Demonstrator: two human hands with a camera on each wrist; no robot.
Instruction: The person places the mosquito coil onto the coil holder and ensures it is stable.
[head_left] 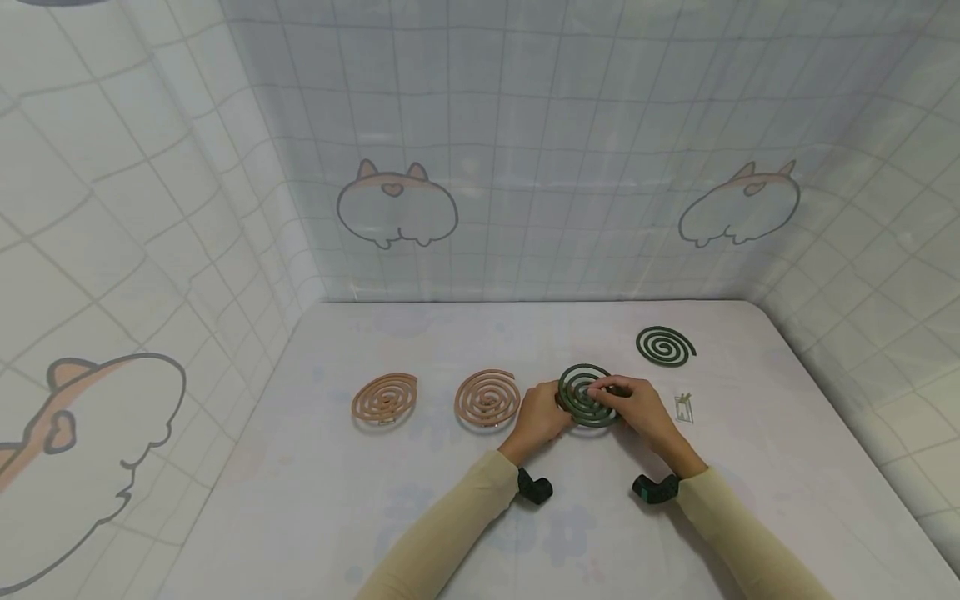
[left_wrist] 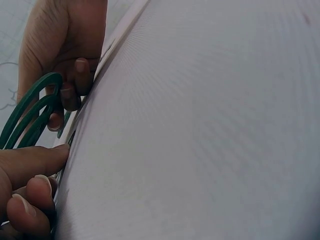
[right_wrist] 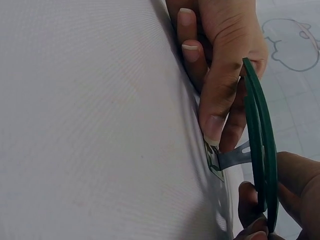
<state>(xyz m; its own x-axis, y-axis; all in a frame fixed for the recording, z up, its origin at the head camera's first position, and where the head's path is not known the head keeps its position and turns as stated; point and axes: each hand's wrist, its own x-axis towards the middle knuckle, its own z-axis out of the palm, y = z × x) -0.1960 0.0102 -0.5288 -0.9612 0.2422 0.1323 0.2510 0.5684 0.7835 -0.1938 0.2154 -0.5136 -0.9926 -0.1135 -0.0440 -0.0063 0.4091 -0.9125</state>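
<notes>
A green mosquito coil (head_left: 579,422) is between my hands, set on edge beside a thin metal stand (right_wrist: 235,158) in the right wrist view. With thumb and finger, my left hand (head_left: 542,414) pinches the base of that stand, low at the table. From the other side my right hand (head_left: 643,410) grips the coil, its thumb and index finger at the spiral's middle in the head view. The left wrist view shows the right hand's other fingers (left_wrist: 70,97) curled by the coil's edge. In the head view the coil hides most of the stand.
To the left, two brown mosquito coils, one farther left (head_left: 385,398) and one nearer (head_left: 487,397), sit on small stands. Another green coil (head_left: 665,347) lies flat at the back right. A loose metal stand (head_left: 684,407) lies right of my right hand. Patterned cloth walls (head_left: 525,250) surround the table.
</notes>
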